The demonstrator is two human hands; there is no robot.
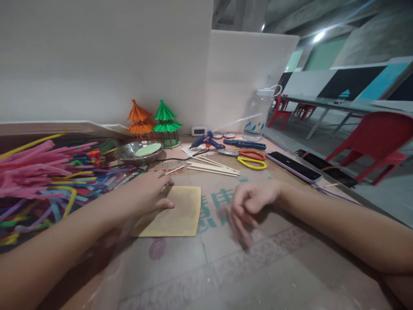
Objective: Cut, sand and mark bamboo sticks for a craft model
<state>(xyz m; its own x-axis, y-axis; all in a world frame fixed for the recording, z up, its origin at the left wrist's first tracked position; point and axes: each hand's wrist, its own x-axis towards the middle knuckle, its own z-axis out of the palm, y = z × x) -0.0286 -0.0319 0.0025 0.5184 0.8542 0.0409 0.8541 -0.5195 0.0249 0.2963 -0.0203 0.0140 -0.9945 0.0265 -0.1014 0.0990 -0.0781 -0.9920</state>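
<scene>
My left hand rests over the upper left part of a yellow square sheet, its thumb and fingers apart. Just past its fingertips lies a short thin wooden stick; the hand hides whether they touch. To the right of the sheet, my right hand hovers over the plastic-covered tabletop. Its fingers are loosely bent and blurred by motion, with nothing visible in them. Several wooden sticks lie beyond the sheet, beside scissors with orange and yellow handles.
Coloured pipe cleaners fill the left side, near a metal bowl holding a pale green disc. Orange and green pagoda models stand behind. A blue glue gun, water bottle, blue-handled tool and phone lie further right.
</scene>
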